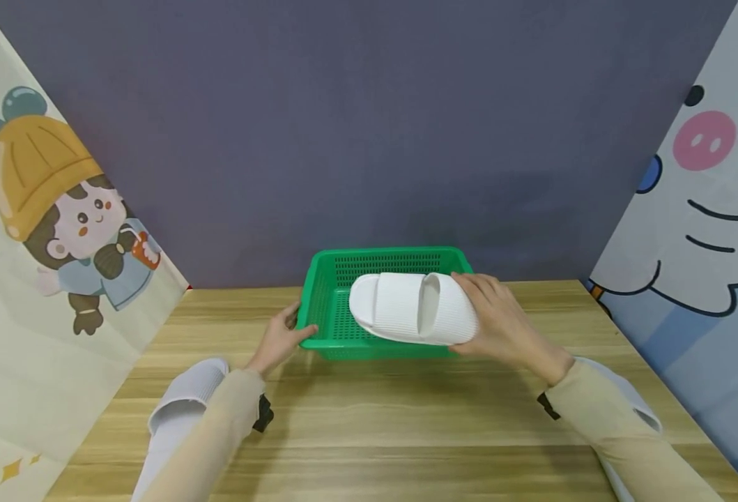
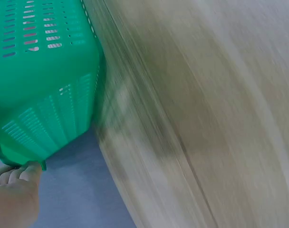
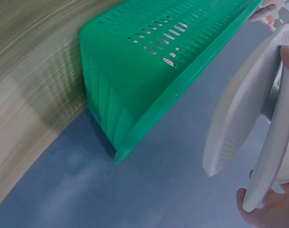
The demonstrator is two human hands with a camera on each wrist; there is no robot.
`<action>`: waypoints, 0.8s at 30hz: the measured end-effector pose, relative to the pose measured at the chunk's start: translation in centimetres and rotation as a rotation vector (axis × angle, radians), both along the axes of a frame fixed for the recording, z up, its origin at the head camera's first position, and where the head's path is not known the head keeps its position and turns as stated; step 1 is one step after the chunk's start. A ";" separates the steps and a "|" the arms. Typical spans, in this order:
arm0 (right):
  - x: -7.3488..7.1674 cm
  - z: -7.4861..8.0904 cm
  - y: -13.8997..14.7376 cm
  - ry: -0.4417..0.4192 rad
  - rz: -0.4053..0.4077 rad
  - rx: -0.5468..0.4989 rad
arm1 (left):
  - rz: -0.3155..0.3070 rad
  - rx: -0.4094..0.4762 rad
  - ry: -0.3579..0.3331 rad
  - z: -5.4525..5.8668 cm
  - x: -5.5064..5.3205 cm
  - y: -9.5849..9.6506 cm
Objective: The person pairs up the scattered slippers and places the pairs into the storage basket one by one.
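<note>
In the head view a white slide slipper [image 1: 400, 307] lies level over the green plastic basket [image 1: 387, 352], its strap facing up and its open toe to the left. My right hand [image 1: 500, 321] grips it by the heel end; the right wrist view shows the thumb on one edge of the sole and fingers on the other. My left hand [image 1: 281, 338] holds the left rim of the basket, thumb over the rim and fingers outside. The left wrist view shows the fingers of this hand [image 2: 16, 190] at the basket's rim. The slipper partly hides the basket's inside.
A pale slipper [image 1: 187, 397] lies on the wooden table [image 1: 394, 425] beside the left forearm. Another pale slipper [image 1: 619, 390] lies partly beneath the right forearm. Behind the basket rises a dark grey backdrop [image 1: 369, 139], with cartoon-printed cloths on both sides.
</note>
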State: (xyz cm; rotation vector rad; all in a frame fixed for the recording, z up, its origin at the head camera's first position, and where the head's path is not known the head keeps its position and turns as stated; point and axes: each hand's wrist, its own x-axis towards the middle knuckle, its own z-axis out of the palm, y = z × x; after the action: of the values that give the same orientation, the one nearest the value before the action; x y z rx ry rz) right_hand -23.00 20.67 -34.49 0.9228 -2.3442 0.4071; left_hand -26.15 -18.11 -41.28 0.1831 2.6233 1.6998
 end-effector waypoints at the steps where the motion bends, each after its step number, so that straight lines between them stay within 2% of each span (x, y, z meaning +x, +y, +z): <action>1: -0.1 0.0 0.0 -0.010 -0.003 -0.003 | 0.008 0.007 -0.008 0.0 0.0 0.1; 6: -1.2 -0.1 0.0 -0.104 -0.029 -0.011 | 0.055 0.010 -0.029 0.1 0.1 0.6; 12: -2.9 -0.3 -0.1 -0.336 -0.058 -0.056 | 0.074 0.037 -0.033 0.0 0.2 0.8; 16: -4.4 -0.9 -0.4 -0.454 -0.046 -0.110 | 0.085 0.052 -0.030 -0.1 0.2 0.8; 24: -6.5 -2.6 -0.9 -0.512 -0.005 -0.196 | 0.088 0.049 -0.033 -0.2 0.3 0.8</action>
State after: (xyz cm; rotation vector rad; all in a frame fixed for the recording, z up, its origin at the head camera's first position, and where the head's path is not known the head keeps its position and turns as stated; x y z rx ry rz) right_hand -29.45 19.73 -37.12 0.7854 -2.6904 0.9470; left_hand -25.87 -17.27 -41.47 0.0402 2.6053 1.7780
